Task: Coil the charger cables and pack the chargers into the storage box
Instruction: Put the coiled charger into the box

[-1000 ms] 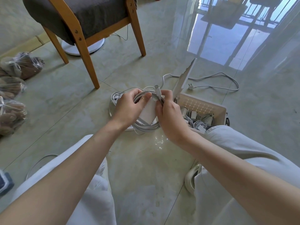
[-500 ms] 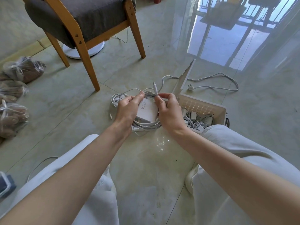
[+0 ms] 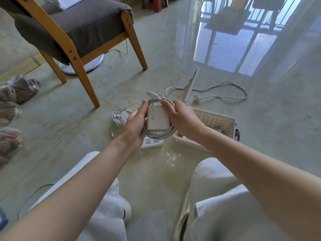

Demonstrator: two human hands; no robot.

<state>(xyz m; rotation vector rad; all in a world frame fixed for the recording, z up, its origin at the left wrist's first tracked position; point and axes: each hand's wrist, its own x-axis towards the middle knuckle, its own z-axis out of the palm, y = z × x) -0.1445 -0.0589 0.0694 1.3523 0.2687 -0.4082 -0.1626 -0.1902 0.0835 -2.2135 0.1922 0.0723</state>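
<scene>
Glossy pale floor tiles [image 3: 83,140] are spreading across the whole scene and mirroring a window at the top right. A wooden chair [image 3: 74,23] with a grey cushion is standing at the upper left, and clear bags [image 3: 19,89] are lying along the left edge. The storage box [image 3: 231,123] is sitting open on the floor just right of the hands, its lid [image 3: 190,86] leaning upright behind it. A loose white cord [image 3: 225,97] is trailing beyond the lid. The left hand [image 3: 137,122] is gripping the white charger [image 3: 159,119] from the side, fingers curled beneath it and thumb on top. The right hand [image 3: 182,117] is pinching the cable [image 3: 161,134], which is looping around the charger in midair beside the box. A power strip [image 3: 152,142] is lying under the hands. The cable's connector [image 3: 152,94] is sticking out above the fingers.
</scene>
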